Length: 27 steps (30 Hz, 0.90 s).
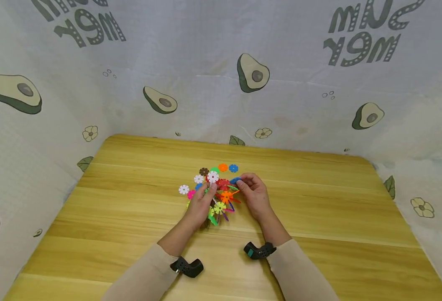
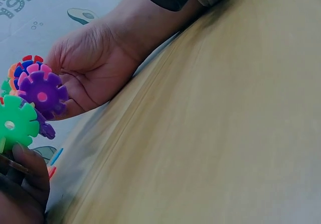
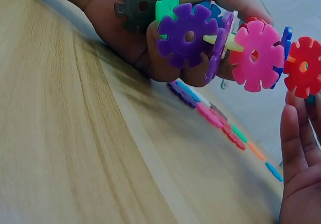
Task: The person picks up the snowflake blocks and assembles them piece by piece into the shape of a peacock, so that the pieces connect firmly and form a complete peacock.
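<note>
My left hand (image 1: 200, 207) grips a cluster of linked plastic snowflake discs (image 1: 226, 197), in orange, yellow, red, green, purple and other colours, held above the table. In the right wrist view its curled fingers lie behind a purple disc (image 3: 188, 35) and a pink disc (image 3: 257, 56). My right hand (image 1: 256, 196) pinches a blue snowflake disc (image 1: 235, 180) between thumb and fingers at the cluster's right edge. Whether that blue disc touches the cluster, I cannot tell. In the left wrist view a green disc (image 2: 17, 122) stands above the left thumb.
Loose snowflake discs lie on the wooden table (image 1: 318, 200) behind the cluster, among them a white disc (image 1: 184, 189), a brown disc (image 1: 203, 171), an orange disc (image 1: 223, 167) and a blue one (image 1: 233, 168). A printed curtain (image 1: 205, 50) hangs beyond the table's back edge.
</note>
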Motion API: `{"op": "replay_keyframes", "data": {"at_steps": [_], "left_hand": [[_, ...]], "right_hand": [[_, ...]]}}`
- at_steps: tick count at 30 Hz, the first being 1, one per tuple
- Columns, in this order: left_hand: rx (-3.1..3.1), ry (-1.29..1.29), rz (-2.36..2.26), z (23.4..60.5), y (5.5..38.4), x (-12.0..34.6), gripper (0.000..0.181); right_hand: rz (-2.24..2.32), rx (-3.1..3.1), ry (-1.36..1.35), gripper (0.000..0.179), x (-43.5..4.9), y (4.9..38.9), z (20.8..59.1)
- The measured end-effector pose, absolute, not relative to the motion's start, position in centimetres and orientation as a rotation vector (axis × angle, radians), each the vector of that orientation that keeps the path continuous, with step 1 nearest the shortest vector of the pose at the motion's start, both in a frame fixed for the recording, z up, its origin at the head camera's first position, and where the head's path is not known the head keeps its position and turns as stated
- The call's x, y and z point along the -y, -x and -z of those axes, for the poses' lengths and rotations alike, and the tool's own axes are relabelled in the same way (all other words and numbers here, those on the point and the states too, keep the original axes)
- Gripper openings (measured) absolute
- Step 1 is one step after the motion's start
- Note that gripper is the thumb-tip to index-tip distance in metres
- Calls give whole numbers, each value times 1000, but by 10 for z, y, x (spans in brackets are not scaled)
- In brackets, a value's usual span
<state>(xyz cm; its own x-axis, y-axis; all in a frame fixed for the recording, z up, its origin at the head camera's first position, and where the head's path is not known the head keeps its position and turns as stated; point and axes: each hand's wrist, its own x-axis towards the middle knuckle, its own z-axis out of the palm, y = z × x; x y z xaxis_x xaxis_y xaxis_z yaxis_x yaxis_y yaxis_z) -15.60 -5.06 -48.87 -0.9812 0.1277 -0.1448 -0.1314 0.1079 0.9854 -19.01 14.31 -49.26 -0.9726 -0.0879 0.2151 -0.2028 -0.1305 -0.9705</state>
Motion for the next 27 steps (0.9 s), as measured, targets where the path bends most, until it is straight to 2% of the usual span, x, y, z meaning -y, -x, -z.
{"op": "replay_keyframes", "data": {"at_steps": [3, 10, 18, 27], "left_hand": [[-2163, 6, -1996, 489, 156, 51, 74], [-2184, -63, -1987, 488, 158, 52, 62], [-2171, -119, -2008, 487, 159, 53, 46], [-2214, -130, -1973, 485, 156, 52, 55]], "right_hand": [[-2251, 2040, -371, 18, -144, 191, 493], [-2156, 2073, -458, 16, -144, 192, 496], [-2078, 2187, -405, 15, -142, 191, 494], [-2106, 2174, -303, 15, -137, 187, 488]]}}
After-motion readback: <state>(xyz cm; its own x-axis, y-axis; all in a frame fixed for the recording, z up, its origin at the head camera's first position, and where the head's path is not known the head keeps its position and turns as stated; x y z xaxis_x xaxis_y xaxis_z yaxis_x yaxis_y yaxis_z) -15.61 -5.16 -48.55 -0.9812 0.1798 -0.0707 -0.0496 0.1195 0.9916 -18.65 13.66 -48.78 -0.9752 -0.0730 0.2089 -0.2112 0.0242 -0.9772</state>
